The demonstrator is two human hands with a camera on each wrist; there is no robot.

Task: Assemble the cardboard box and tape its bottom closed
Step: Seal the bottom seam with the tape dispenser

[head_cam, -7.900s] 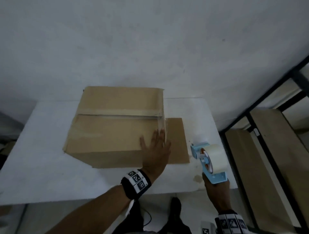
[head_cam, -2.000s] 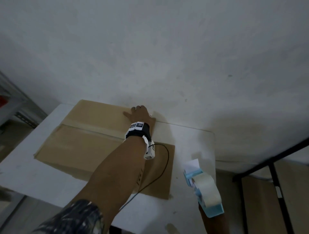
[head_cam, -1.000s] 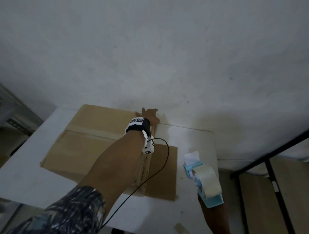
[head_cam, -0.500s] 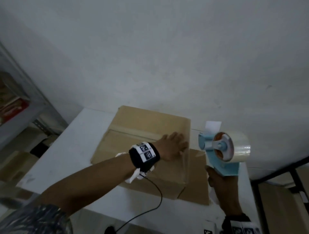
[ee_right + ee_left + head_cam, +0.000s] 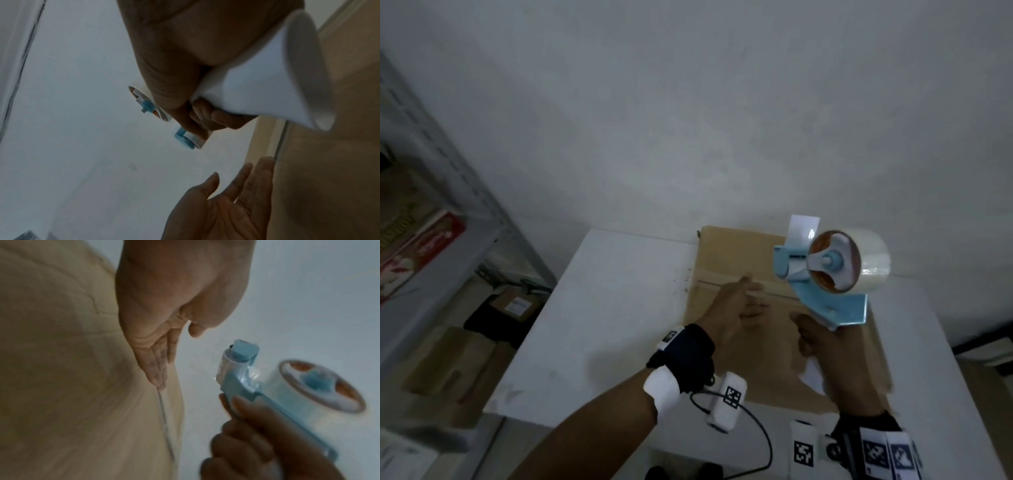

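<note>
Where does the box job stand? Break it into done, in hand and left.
Done: the cardboard box stands assembled on the white table, with a tape strip along its flap seam.
In hand: the left hand, fingers straight, is at that seam; the right hand grips the tape dispenser, held above the box, off the cardboard.
Left: probably more tape. Whether the seam is fully sealed cannot be told.

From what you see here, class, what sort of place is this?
Probably a packing or storage room: a box on a white table, a tape dispenser in hand, metal shelving with cartons beneath.
</note>
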